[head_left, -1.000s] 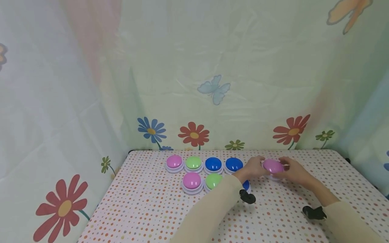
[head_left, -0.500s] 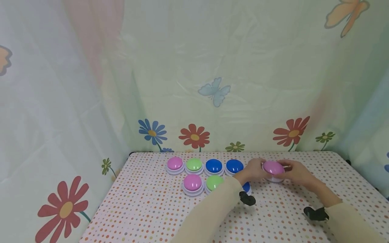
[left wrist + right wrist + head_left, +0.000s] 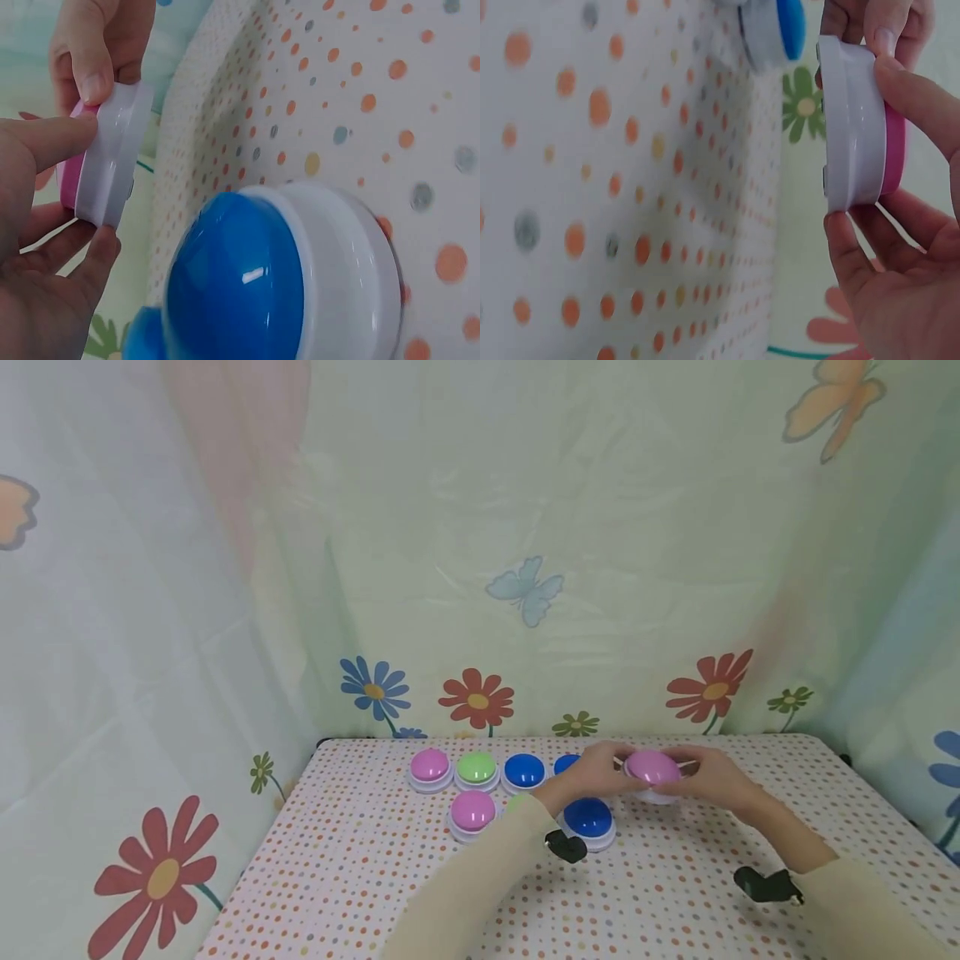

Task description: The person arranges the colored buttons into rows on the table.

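Observation:
Both hands hold a pink push button with a white round base [image 3: 652, 768] between them, at the right of the button group. My left hand [image 3: 600, 770] grips its left side and my right hand [image 3: 712, 781] its right side. In the left wrist view, the thumbs press on the white base [image 3: 114, 154] near the pink dome and the fingers curl round the rim. The right wrist view shows the base's underside [image 3: 826, 127] raised off the table. A blue button [image 3: 588, 818] sits just below my left hand, and another blue one [image 3: 567, 763] is partly hidden behind it.
On the dotted table [image 3: 337, 860] stand two rows of buttons: pink [image 3: 430, 765], green [image 3: 476, 767] and blue [image 3: 524, 771] behind, another pink [image 3: 473, 811] in front. My left sleeve [image 3: 480, 877] covers most of a front green button. A flowered curtain [image 3: 420, 568] hangs behind.
Both hands have moved left with the pink button, bringing it nearer the rows. The left forearm now hides more of the front green button and uncovers the front blue one.

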Action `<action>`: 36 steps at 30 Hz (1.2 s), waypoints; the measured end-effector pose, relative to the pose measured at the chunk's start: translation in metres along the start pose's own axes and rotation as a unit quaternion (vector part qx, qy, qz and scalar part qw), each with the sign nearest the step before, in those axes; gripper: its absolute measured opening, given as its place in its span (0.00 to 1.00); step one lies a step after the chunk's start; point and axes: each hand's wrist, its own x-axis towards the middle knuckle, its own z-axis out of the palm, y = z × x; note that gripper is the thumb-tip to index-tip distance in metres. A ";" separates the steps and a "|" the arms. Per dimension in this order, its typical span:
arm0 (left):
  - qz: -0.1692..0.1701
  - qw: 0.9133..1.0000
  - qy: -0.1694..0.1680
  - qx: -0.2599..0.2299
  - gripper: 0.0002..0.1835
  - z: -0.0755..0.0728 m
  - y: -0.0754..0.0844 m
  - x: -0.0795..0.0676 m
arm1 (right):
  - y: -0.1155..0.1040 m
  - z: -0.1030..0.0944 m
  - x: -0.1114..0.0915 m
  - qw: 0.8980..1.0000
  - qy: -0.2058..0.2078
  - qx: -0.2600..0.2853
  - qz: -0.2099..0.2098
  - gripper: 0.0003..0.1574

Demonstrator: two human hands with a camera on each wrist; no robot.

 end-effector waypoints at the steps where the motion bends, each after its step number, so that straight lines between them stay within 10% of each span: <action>1: 0.002 1.000 -0.001 -0.005 0.29 -0.004 0.000 -0.004 | -0.005 0.002 0.000 1.000 -0.002 0.000 0.003 0.48; 25: 0.030 0.999 0.027 -0.031 0.26 -0.086 -0.045 -0.111 | -0.105 0.078 0.022 0.997 -0.055 0.033 -0.031 0.47; 36: -0.013 0.998 0.057 -0.020 0.27 -0.117 -0.060 -0.150 | -0.137 0.112 0.041 0.994 -0.069 0.060 -0.063 0.42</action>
